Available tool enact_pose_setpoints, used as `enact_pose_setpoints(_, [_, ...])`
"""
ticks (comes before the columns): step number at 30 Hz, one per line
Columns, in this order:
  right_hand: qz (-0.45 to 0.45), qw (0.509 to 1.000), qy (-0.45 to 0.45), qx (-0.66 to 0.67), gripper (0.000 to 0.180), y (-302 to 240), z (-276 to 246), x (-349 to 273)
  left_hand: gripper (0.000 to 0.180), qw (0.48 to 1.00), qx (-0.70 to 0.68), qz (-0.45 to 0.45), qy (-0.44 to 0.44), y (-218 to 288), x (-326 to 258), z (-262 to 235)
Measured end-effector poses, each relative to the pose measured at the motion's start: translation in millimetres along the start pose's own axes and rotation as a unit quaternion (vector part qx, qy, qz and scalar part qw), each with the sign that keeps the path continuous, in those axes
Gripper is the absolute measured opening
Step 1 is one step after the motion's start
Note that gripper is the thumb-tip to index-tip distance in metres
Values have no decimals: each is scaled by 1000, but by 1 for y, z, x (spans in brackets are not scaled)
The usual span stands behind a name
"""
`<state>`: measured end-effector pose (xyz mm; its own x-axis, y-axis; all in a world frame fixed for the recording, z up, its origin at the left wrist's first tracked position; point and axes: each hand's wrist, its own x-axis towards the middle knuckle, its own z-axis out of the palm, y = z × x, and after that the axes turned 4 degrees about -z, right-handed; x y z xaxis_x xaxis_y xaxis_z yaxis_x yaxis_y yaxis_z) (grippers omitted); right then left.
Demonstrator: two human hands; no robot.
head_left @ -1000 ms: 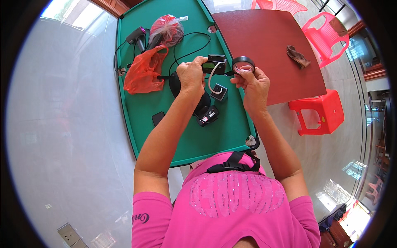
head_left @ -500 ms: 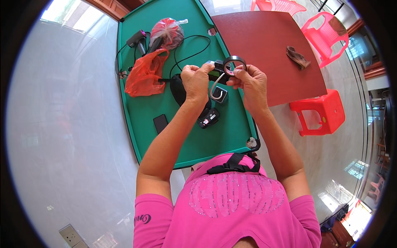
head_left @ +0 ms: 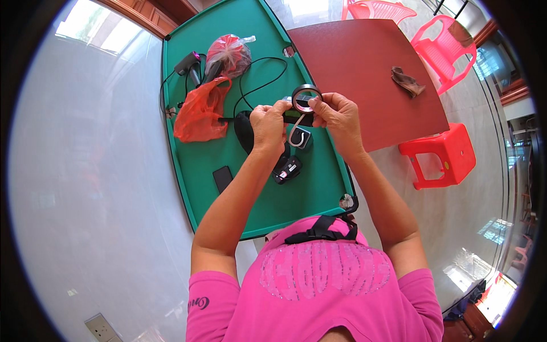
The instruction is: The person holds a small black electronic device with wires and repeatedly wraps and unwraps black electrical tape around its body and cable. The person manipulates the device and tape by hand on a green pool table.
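Hands up over the green table (head_left: 319, 188), both working one roll of tape (head_left: 305, 98). Right hand (head_left: 340, 117) pinches the black ring of the roll at its lower right edge, thumb and forefinger pressed on it. Left hand (head_left: 269, 122) pinches near the roll's lower left, fingertips closed on what looks like the loose tape end; too small to tell for sure. Roll sits in the air between the two hands, above a small dark device (head_left: 298, 117) that the left fingers also seem to touch.

Below the hands on the table: square grey part with a white loop (head_left: 300, 137), black gadget (head_left: 286, 169), flat black phone-like slab (head_left: 223, 178), dark oval pad (head_left: 245, 130). Further up: orange plastic bag (head_left: 199, 111), clear bag with red contents (head_left: 228, 54), black cable (head_left: 259, 80) looping between them.

Right of green table, touching its edge: dark red tabletop (head_left: 364, 68) with a brown rag (head_left: 407, 81). Red plastic stool (head_left: 439, 157) just beside it, pink chairs (head_left: 441, 48) beyond.
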<state>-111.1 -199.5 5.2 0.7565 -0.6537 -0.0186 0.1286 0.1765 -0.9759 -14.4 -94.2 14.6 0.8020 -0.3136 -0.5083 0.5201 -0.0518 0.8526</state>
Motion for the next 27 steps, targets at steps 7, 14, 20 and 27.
enact_pose_setpoints(7, [-21,996,-66,48,21,5,-4,-2,24,999,-14,-36,-30,-3,9,-11])
enact_pose_setpoints(14, [-127,988,-40,-76,22,43,-13,7,17,997,-34,-63,-33,-3,5,-12])
enact_pose_setpoints(20, [-36,995,-28,85,21,40,-5,-3,14,993,-58,-85,-62,-8,6,-18])
enact_pose_setpoints(27, [-43,994,-37,95,17,43,-7,-6,11,993,-64,-92,-46,-7,1,-12])
